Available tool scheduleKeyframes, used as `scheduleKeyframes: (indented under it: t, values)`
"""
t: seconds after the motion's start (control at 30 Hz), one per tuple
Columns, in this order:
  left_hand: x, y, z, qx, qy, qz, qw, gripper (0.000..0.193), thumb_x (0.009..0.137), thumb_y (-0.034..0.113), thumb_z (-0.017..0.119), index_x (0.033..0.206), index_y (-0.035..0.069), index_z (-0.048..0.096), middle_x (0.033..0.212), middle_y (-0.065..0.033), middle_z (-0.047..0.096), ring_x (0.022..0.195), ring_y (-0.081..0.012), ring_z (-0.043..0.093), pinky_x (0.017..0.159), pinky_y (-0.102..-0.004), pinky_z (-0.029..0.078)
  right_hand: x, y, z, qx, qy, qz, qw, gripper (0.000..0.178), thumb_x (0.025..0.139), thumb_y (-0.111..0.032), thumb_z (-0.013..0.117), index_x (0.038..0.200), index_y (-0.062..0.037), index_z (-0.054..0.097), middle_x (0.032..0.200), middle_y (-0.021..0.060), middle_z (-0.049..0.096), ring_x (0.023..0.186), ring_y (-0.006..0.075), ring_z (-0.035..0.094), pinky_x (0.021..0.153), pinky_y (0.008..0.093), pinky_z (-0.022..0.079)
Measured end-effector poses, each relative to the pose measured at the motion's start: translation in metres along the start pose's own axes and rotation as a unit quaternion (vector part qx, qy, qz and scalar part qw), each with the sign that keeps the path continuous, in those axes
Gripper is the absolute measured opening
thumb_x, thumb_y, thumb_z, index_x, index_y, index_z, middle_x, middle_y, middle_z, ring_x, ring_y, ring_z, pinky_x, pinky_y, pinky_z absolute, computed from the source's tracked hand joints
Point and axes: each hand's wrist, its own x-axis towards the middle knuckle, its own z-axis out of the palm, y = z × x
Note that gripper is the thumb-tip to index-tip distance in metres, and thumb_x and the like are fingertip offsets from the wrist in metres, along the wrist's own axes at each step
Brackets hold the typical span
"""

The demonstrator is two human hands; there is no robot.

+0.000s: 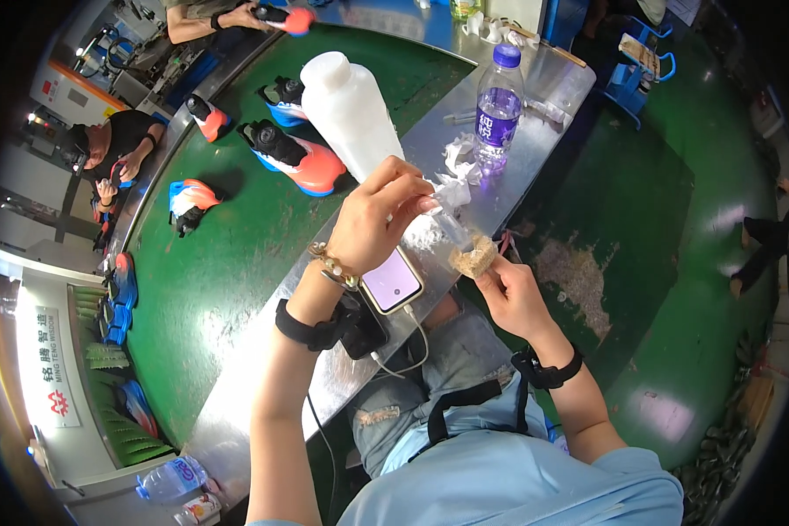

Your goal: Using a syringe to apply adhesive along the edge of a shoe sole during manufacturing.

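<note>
My left hand (pixel 384 215) is closed, thumb against fingers, on one end of a clear strip-like piece (pixel 450 223). The strip's lower end meets a tan, rough-looking ring-shaped piece (pixel 472 259); I cannot tell whether the two are joined. My right hand (pixel 513 296) pinches that ring between thumb and fingers, over the bench edge. Crumpled white paper (pixel 458 162) and white scraps lie just beyond the hands. Below my left hand, a phone (pixel 393 281) with a lit screen rests on the metal bench, a white cable plugged into it.
A white plastic bottle (pixel 346 110) and a purple-capped water bottle (pixel 498 112) stand beyond my hands. Several orange, blue and black shoe-like pieces (pixel 302 162) sit on the green surface. A black device (pixel 359 326) lies beside the phone. Two other people work at the far left.
</note>
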Motion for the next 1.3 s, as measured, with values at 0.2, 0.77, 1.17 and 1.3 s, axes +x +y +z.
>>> scheduleKeyframes:
  t: [0.2,0.77,1.17,1.3]
  values:
    - [0.001,0.002,0.004,0.128,0.009,0.103,0.986,0.012,0.077,0.005,0.062,0.084,0.003,0.052,0.086,-0.0066,0.050,0.069,-0.0235,0.055,0.058,-0.0319,0.046,-0.004,-0.002,0.002,-0.014,0.001,0.001,1.000,0.029,0.089,-0.017,0.050,0.111,0.0006,0.053,0.060,0.0114,0.054,0.043,0.0132,0.042,0.044,0.0262,0.034]
    - [0.012,-0.051,0.020,0.315,0.074,0.009,0.946,0.010,0.080,0.015,0.057,0.087,0.009,0.060,0.088,-0.0017,0.057,0.073,-0.0231,0.057,0.062,-0.0341,0.048,-0.031,0.009,-0.010,-0.062,0.081,0.086,0.991,0.023,0.087,-0.016,0.053,0.104,-0.0014,0.056,0.051,0.0060,0.046,0.041,0.0097,0.039,0.042,0.0264,0.030]
    - [-0.040,-0.034,-0.008,0.338,0.130,-0.141,0.921,0.019,0.076,0.024,0.063,0.090,0.012,0.059,0.066,-0.0017,0.061,0.054,-0.0217,0.059,0.048,-0.0325,0.046,-0.026,-0.015,-0.004,-0.065,-0.011,0.010,0.998,0.019,0.084,-0.012,0.057,0.099,-0.0008,0.059,0.060,0.0075,0.055,0.045,0.0103,0.043,0.046,0.0237,0.036]
    - [-0.047,-0.037,-0.018,0.374,0.136,-0.165,0.902,0.020,0.077,0.028,0.062,0.081,0.011,0.054,0.058,-0.0014,0.059,0.053,-0.0222,0.059,0.047,-0.0332,0.045,-0.025,-0.020,0.005,-0.066,-0.034,0.005,0.997,0.020,0.084,-0.014,0.058,0.098,-0.0004,0.060,0.061,0.0075,0.056,0.046,0.0089,0.043,0.045,0.0234,0.035]
